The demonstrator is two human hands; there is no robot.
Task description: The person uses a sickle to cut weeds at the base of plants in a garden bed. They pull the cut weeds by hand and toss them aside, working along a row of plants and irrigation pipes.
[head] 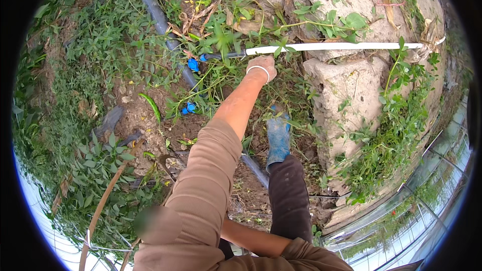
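My left hand [262,66] reaches out over the weeds, with a white band [260,68] around its wrist. Its knuckles face up and the fingers curl down out of sight, so what they hold cannot be told. Just beyond it lies a white pipe [335,46], whose near end meets a thin dark tube [226,55]. That tube runs to a blue fitting [203,57] beside a blue valve [193,64] on a thick dark hose [150,3]. The right forearm [256,237] crosses low behind my left sleeve; my right hand is hidden.
Another blue valve [189,108] and a green chilli pepper [151,106] lie left of the arm. My blue boot [278,135] stands on soil next to broken concrete slabs [350,94]. Wooden stakes [105,199] rise among leafy plants [88,165] at lower left.
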